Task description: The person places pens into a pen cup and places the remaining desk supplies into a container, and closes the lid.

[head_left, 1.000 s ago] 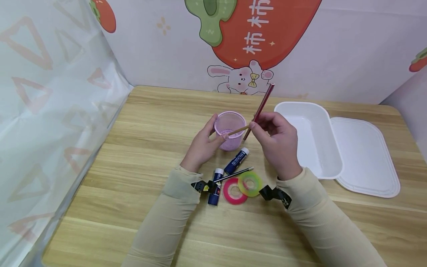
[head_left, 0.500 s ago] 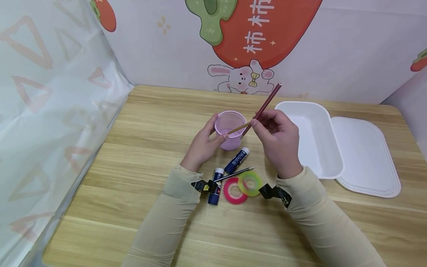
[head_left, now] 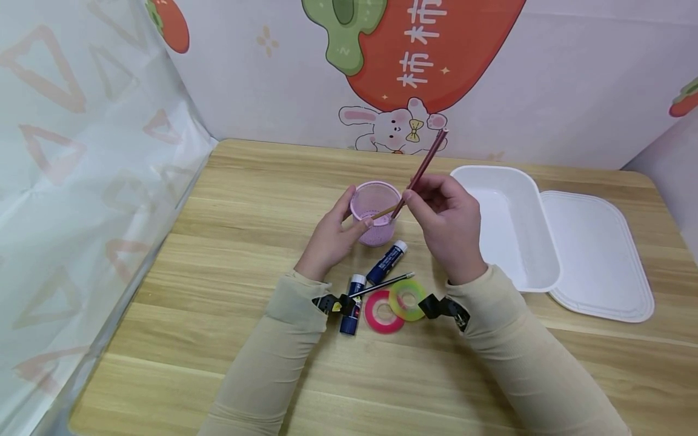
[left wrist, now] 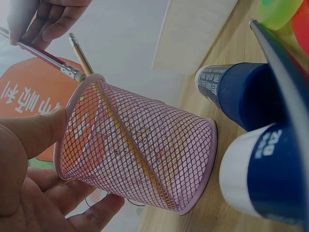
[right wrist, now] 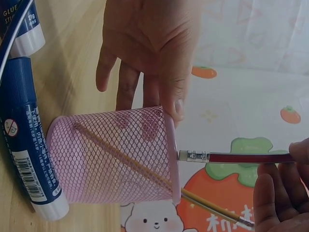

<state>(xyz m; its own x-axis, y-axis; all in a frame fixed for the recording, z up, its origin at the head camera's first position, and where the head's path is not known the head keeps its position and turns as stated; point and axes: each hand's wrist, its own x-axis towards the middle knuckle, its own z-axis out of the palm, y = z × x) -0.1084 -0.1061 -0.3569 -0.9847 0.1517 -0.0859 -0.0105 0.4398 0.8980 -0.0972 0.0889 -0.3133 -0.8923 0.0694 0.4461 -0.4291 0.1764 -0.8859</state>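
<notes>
The left hand (head_left: 334,239) has its thumb over the rim of a pink wire-mesh pencil cup (head_left: 382,233) and its fingers around the wall, clamped on the cup, which stands with its base at the wooden tabletop (head_left: 218,242). The right hand (head_left: 449,224) pinches a dark red pencil (head_left: 422,169) between thumb and fingers, the pencil slanting with its eraser end down at the cup's mouth; whether it touches the rim cannot be told. A yellow pencil (right wrist: 125,157) leans diagonally inside the cup, its eraser end sticking out past the rim near the right fingertips. Nearer the person lie a blue glue stick (head_left: 387,262) with a white cap, a second glue stick (head_left: 351,318) and a black pencil (head_left: 387,283). Beside them, a yellow-green tape roll (head_left: 394,303) overlaps a pink tape roll (head_left: 371,315). To the right, a white plastic box (head_left: 507,242) overlaps the edge of a white lid (head_left: 600,260).
</notes>
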